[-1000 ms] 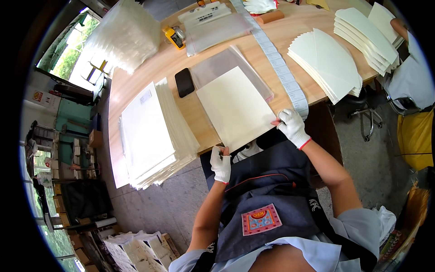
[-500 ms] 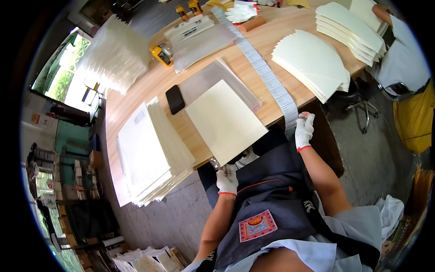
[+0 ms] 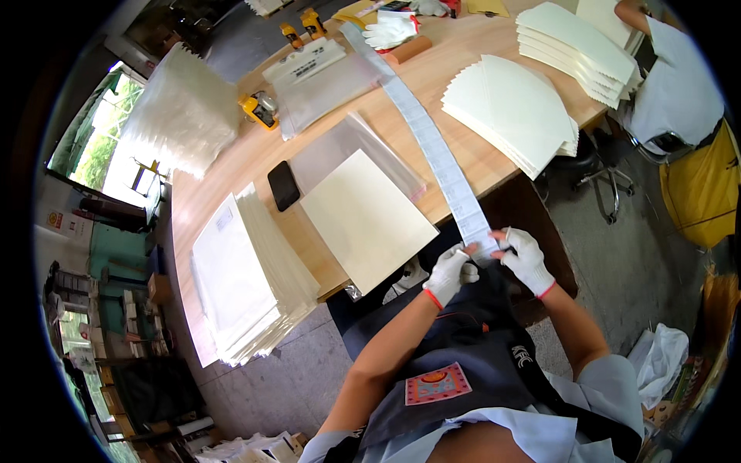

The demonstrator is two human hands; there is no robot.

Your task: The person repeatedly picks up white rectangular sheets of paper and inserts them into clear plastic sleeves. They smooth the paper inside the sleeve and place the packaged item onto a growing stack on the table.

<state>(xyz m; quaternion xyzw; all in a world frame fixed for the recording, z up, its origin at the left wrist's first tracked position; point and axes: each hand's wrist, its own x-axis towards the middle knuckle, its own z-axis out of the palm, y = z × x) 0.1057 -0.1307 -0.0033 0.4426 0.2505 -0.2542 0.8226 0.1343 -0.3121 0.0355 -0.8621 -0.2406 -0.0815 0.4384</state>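
One strip of pale labels runs down the worktop and over its near edge, its end between the person's hands. It should be light, thin and limp, smooth to the touch and quick to crease or tear. The side edges close to the end look the best hold, with a gentle pinch. The left hand is narrow, seemingly pinching the strip's left edge. The right hand has its fingertips at the opposite edge, slightly parted; I cannot tell whether they grip. Both wear white gloves with bare fingertips.

Half a second ago the left hand was below the near corner of the cream sheet, and the right was beside the strip's end; now the two meet there. The sheet lies as it did, poking over the worktop's edge and partly covering the clear sleeves. Left of it are the phone and the stack; right of the strip, the fanned cards.
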